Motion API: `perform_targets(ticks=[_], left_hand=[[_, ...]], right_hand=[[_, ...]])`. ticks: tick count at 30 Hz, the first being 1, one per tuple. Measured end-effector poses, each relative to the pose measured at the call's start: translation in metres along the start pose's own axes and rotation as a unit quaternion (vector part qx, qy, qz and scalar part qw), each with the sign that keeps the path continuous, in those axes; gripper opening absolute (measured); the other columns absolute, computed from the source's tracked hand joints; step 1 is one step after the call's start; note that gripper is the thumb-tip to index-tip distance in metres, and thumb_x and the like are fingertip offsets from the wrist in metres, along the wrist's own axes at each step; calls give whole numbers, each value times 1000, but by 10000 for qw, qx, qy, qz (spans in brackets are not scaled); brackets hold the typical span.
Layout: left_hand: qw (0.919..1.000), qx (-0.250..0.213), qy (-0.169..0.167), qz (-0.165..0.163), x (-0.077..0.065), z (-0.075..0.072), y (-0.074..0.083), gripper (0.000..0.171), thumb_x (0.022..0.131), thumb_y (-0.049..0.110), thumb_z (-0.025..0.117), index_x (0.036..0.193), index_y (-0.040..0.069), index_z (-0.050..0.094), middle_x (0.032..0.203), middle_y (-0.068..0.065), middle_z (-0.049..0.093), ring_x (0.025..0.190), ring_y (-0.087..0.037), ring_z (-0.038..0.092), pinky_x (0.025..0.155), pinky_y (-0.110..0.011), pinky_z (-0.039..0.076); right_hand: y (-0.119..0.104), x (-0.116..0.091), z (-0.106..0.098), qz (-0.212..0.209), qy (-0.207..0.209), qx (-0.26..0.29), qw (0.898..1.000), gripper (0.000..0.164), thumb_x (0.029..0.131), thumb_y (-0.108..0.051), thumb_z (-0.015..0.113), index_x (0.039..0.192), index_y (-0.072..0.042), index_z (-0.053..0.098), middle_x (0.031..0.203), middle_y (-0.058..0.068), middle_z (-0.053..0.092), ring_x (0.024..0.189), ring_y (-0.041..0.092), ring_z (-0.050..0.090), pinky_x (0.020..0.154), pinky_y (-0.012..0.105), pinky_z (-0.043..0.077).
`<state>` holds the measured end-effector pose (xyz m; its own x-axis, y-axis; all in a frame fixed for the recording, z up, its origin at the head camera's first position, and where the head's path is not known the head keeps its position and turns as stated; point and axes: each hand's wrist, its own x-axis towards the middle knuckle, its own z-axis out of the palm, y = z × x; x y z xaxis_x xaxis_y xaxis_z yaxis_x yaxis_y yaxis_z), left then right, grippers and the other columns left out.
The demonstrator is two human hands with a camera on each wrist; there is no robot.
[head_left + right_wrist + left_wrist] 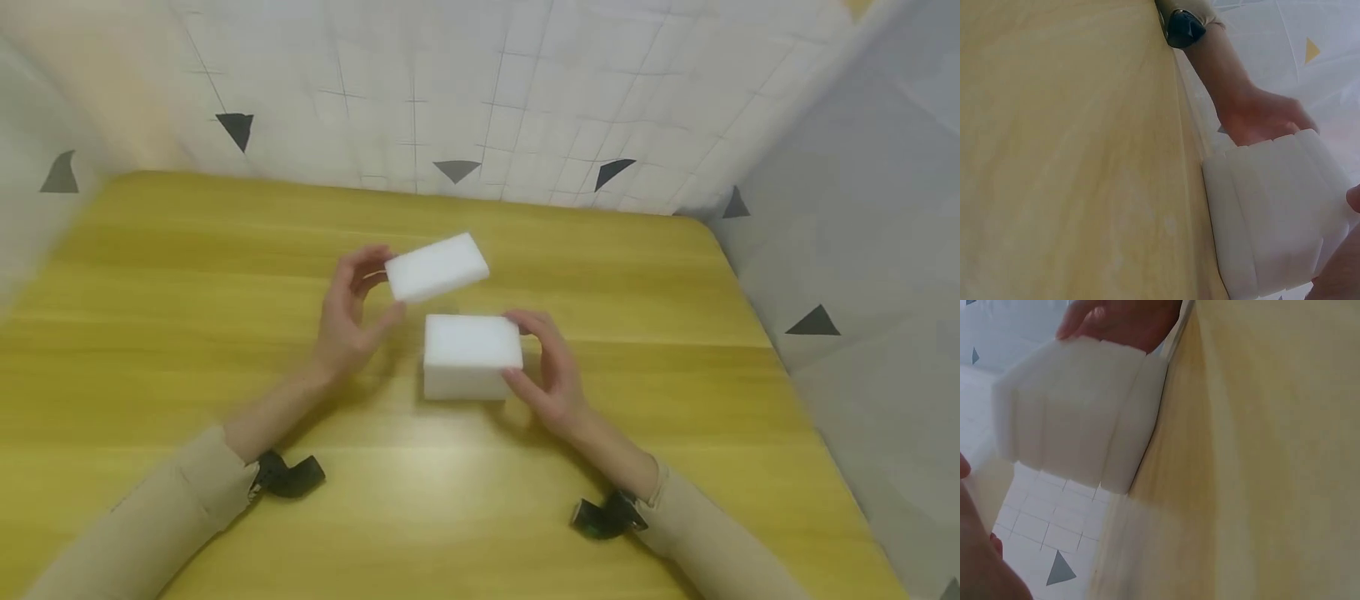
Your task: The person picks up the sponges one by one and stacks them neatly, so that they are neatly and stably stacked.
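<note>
In the head view, my left hand (348,312) pinches a white rectangular sponge (437,268) by its left end, between thumb and fingers. The sponge is tilted and held up behind a stack of similar white sponges (468,358). Around the stack's right end, my right hand (557,379) grips near the top, thumb at the front and fingers at the back. Several layers of the stack (1079,412) show in the left wrist view, standing on the table. There the held sponge (991,487) is partly hidden by the left hand (985,550).
The yellow wood-grain table (420,500) has rounded far corners. A pale wall covering with grid lines (450,83) and dark triangles stands behind it, and grey sheeting (862,250) is at the right. Dark wrist devices (292,477) sit at both sleeve cuffs.
</note>
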<state>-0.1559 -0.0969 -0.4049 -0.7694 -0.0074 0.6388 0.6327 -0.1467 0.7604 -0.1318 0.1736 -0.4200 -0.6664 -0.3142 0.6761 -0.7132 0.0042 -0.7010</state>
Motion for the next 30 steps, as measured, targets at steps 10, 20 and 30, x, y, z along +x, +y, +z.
perform_targets(ticks=[10,20,30], left_hand=[[9982,-241,-497,236,-17,21,-2,59,80,-8,64,132,-19,38,130,-19,52,124,-24,51,107,-33,47],[9930,-26,-946,699,-23,31,-9,59,88,14,67,130,-18,40,125,-35,50,121,-24,53,106,-35,48],[9834,180,-1299,1253,-21,36,-13,57,78,-1,64,128,-18,42,121,-33,52,113,-34,56,103,-40,51]], right_hand=[[7,-10,-12,-58,10,96,9999,52,87,-8,69,130,17,51,128,22,58,117,25,51,104,34,42],[12,-14,-15,11,16,212,9998,54,82,4,68,132,15,50,129,16,57,115,24,50,105,33,39],[20,-12,-17,-202,58,400,9990,54,82,7,69,131,18,49,127,17,58,118,23,51,108,31,39]])
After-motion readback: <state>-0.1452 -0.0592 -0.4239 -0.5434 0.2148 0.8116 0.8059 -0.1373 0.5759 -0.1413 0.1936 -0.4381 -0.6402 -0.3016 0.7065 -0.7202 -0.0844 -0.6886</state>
